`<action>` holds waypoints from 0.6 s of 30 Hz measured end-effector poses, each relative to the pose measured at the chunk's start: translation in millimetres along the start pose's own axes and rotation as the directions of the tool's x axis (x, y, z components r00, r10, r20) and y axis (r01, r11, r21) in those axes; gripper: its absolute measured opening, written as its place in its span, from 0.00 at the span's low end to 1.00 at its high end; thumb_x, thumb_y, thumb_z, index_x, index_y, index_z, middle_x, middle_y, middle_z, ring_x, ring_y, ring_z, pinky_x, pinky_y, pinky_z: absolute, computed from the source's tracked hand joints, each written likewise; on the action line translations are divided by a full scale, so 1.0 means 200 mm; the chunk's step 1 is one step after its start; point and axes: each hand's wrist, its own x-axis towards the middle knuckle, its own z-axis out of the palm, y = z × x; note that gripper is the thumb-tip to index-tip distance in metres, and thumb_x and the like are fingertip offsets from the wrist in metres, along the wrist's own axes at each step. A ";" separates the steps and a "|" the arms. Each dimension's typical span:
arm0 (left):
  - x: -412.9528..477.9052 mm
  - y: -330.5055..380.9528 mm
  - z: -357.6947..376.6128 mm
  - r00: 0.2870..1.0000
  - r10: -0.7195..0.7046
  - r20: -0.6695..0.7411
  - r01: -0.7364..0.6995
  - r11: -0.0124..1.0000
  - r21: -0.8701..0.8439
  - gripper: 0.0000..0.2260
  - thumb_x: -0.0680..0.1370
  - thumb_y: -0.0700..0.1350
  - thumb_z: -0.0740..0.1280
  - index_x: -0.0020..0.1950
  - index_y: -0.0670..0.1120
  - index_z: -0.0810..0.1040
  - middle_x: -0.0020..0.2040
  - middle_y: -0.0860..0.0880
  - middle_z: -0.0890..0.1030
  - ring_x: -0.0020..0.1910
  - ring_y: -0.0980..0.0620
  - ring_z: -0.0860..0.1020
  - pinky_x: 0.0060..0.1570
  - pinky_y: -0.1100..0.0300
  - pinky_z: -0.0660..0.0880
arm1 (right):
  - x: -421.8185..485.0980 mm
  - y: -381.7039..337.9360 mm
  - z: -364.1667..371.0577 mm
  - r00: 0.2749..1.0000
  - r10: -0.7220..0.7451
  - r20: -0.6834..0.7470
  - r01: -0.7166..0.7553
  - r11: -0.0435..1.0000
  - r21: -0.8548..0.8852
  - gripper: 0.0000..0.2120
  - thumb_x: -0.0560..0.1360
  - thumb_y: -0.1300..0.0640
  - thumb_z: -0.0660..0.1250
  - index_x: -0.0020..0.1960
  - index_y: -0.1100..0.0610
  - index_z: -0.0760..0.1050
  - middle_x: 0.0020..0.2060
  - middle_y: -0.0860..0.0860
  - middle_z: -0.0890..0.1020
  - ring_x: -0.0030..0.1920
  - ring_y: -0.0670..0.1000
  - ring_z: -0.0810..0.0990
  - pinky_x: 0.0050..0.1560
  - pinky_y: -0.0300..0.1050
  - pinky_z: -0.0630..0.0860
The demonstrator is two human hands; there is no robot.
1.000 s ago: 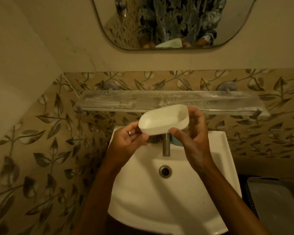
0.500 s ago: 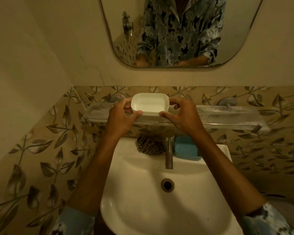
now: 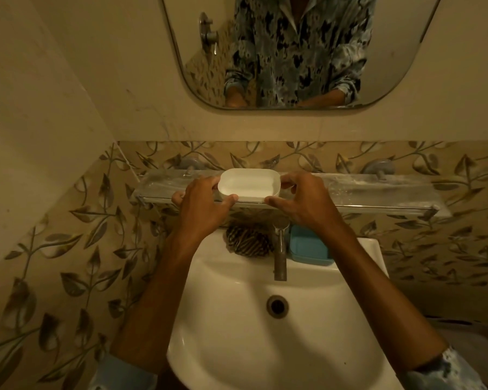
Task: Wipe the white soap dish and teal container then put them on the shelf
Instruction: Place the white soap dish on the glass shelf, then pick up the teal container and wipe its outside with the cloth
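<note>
Soap dish (image 3: 248,184) rests on shelf (image 3: 378,192), gripped by left hand (image 3: 202,206) and right hand (image 3: 304,202).

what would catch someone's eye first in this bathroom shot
The bright white soap dish stands out first, gripped at both ends by the left hand and right hand right at the glass shelf under the mirror. Next comes the teal container on the sink back ledge, right of the tap, with a striped cloth bunched on the tap's other side.
</note>
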 end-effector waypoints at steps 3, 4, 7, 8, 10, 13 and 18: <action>-0.01 -0.01 0.00 0.999 -0.016 0.035 0.016 1.000 0.019 0.22 0.74 0.54 0.69 0.66 0.51 0.72 0.61 0.51 0.78 0.62 0.51 0.72 0.63 0.47 0.57 | -0.01 -0.01 -0.01 1.000 0.000 0.001 0.000 1.000 -0.017 0.26 0.70 0.48 0.75 0.64 0.59 0.76 0.60 0.56 0.80 0.62 0.56 0.75 0.64 0.63 0.69; -0.02 0.00 0.01 1.000 -0.016 0.022 0.016 1.000 0.019 0.21 0.74 0.54 0.69 0.66 0.51 0.72 0.61 0.52 0.77 0.64 0.51 0.71 0.65 0.46 0.56 | -0.03 0.00 0.00 1.000 -0.006 -0.018 0.005 1.000 -0.020 0.27 0.70 0.48 0.75 0.64 0.58 0.75 0.61 0.56 0.79 0.62 0.56 0.74 0.64 0.62 0.69; -0.09 0.00 0.02 0.983 0.031 -0.179 -0.034 0.999 -0.014 0.15 0.74 0.51 0.67 0.61 0.52 0.74 0.60 0.51 0.76 0.64 0.49 0.70 0.68 0.44 0.56 | -0.11 0.05 0.01 0.967 -0.131 -0.220 0.137 0.990 0.014 0.23 0.72 0.51 0.73 0.64 0.58 0.74 0.61 0.56 0.77 0.61 0.55 0.74 0.63 0.59 0.69; -0.12 -0.01 0.03 0.958 0.071 -0.279 -0.081 0.996 -0.024 0.12 0.75 0.49 0.66 0.58 0.50 0.75 0.57 0.50 0.78 0.61 0.48 0.73 0.67 0.43 0.59 | -0.15 0.08 0.02 0.922 -0.214 -0.323 0.229 0.973 0.007 0.19 0.73 0.54 0.72 0.61 0.59 0.75 0.57 0.56 0.78 0.58 0.55 0.75 0.61 0.56 0.71; -0.19 -0.06 0.07 0.896 0.135 -0.424 -0.170 0.985 -0.045 0.05 0.75 0.44 0.65 0.49 0.48 0.77 0.49 0.49 0.79 0.52 0.47 0.77 0.61 0.41 0.67 | -0.24 0.19 0.07 0.821 -0.337 -0.461 0.351 0.935 -0.057 0.11 0.74 0.59 0.68 0.55 0.62 0.77 0.50 0.58 0.79 0.53 0.55 0.75 0.55 0.49 0.71; -0.30 -0.18 0.22 0.922 0.115 -0.371 -0.152 0.986 -0.072 0.03 0.74 0.41 0.64 0.44 0.46 0.77 0.44 0.50 0.79 0.45 0.49 0.77 0.54 0.41 0.71 | -0.35 0.43 0.16 0.842 -0.355 -0.406 0.329 0.935 -0.136 0.07 0.72 0.61 0.65 0.47 0.63 0.77 0.44 0.59 0.79 0.47 0.58 0.76 0.49 0.48 0.70; -0.38 -0.42 0.53 0.999 -0.015 0.038 0.018 0.997 -0.078 0.11 0.73 0.37 0.67 0.54 0.42 0.77 0.52 0.45 0.79 0.53 0.44 0.77 0.56 0.44 0.71 | -0.39 0.79 0.30 0.999 0.039 -0.015 -0.042 0.923 -0.383 0.23 0.68 0.58 0.76 0.61 0.61 0.77 0.61 0.62 0.77 0.64 0.64 0.72 0.65 0.59 0.63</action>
